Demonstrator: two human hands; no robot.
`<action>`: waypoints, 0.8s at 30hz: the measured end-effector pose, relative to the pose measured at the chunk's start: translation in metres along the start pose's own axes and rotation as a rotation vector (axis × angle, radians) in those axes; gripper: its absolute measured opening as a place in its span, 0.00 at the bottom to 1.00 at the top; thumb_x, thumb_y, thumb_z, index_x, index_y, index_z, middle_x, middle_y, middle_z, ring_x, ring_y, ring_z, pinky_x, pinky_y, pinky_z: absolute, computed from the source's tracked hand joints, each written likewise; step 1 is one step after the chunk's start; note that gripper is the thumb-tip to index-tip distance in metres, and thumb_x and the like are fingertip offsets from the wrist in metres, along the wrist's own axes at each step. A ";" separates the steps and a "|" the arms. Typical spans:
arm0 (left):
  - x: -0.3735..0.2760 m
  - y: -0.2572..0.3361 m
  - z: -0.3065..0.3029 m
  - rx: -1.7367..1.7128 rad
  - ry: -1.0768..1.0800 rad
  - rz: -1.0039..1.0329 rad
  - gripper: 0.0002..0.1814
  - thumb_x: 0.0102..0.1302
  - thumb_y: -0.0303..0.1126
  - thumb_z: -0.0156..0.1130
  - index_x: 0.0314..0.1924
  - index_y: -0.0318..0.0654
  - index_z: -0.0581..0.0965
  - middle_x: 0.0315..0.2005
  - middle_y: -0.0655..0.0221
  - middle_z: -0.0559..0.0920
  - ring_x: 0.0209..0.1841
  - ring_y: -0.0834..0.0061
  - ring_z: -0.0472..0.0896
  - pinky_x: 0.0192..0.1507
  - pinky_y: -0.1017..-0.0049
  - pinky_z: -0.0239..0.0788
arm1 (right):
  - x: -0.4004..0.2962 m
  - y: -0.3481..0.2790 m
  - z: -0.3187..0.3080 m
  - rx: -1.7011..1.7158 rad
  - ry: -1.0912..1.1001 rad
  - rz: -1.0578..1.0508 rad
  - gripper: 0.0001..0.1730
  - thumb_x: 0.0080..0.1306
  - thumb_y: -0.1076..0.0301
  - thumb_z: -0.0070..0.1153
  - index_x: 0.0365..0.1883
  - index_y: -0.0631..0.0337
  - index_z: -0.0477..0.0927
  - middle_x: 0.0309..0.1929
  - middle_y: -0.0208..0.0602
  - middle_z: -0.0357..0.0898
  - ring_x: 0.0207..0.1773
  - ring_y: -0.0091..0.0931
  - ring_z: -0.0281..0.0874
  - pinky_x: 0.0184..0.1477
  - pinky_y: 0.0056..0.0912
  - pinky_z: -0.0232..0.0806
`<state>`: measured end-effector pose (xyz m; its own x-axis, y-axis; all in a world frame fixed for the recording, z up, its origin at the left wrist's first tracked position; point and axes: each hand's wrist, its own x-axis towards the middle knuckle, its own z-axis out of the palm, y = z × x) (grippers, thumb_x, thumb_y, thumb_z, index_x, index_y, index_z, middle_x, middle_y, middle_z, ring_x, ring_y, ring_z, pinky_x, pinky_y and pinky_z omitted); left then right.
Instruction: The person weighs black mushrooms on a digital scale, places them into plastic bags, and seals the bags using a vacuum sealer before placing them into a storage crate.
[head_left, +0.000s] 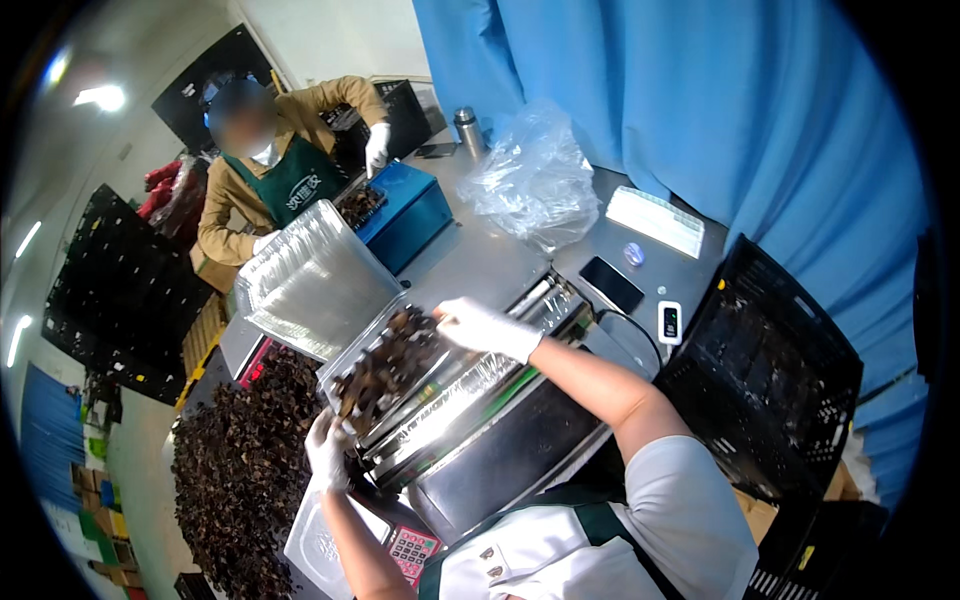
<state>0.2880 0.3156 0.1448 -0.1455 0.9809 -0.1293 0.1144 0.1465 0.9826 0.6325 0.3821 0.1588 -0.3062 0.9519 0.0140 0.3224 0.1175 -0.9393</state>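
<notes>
A clear plastic tray filled with dark brown fungus pieces, apparently wood ear, lies across the back of a metal film-wrapping machine. My left hand, in a white glove, grips the tray's near left corner. At the tray's other end is my right hand, gloved too, with fingers curled against the fungus and the rim. What those fingers pinch is hidden. Shiny clear film stretches along the machine just in front of the tray.
A fungus heap lies left, beside a scale with a keypad. Stacked clear trays stand behind. Across the table, a co-worker stands by a blue box. Right are a plastic bag, phone and black crate.
</notes>
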 end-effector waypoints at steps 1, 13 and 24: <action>0.026 -0.020 0.005 0.031 0.080 0.034 0.18 0.66 0.23 0.56 0.56 0.27 0.72 0.33 0.69 0.80 0.27 0.82 0.76 0.30 0.83 0.69 | 0.007 0.001 -0.015 -0.165 0.069 -0.035 0.17 0.64 0.64 0.51 0.48 0.66 0.79 0.32 0.46 0.82 0.31 0.30 0.80 0.37 0.36 0.71; 0.043 -0.018 0.065 0.198 0.023 -0.041 0.22 0.69 0.28 0.55 0.62 0.31 0.68 0.34 0.71 0.79 0.29 0.84 0.74 0.31 0.82 0.68 | 0.004 0.080 -0.115 -0.412 0.331 -0.160 0.14 0.60 0.63 0.54 0.41 0.61 0.82 0.36 0.41 0.83 0.46 0.38 0.79 0.52 0.42 0.68; -0.085 -0.051 -0.009 -0.078 0.336 -0.036 0.28 0.65 0.29 0.59 0.64 0.35 0.65 0.54 0.62 0.72 0.37 0.81 0.76 0.39 0.82 0.72 | -0.097 0.256 -0.178 -0.864 0.467 0.816 0.44 0.42 0.43 0.69 0.51 0.64 0.70 0.54 0.44 0.69 0.59 0.40 0.67 0.60 0.43 0.62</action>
<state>0.2858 0.2234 0.1073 -0.4647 0.8765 -0.1256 0.0296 0.1572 0.9871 0.9038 0.3700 -0.0217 0.5410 0.8226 -0.1754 0.7965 -0.5680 -0.2072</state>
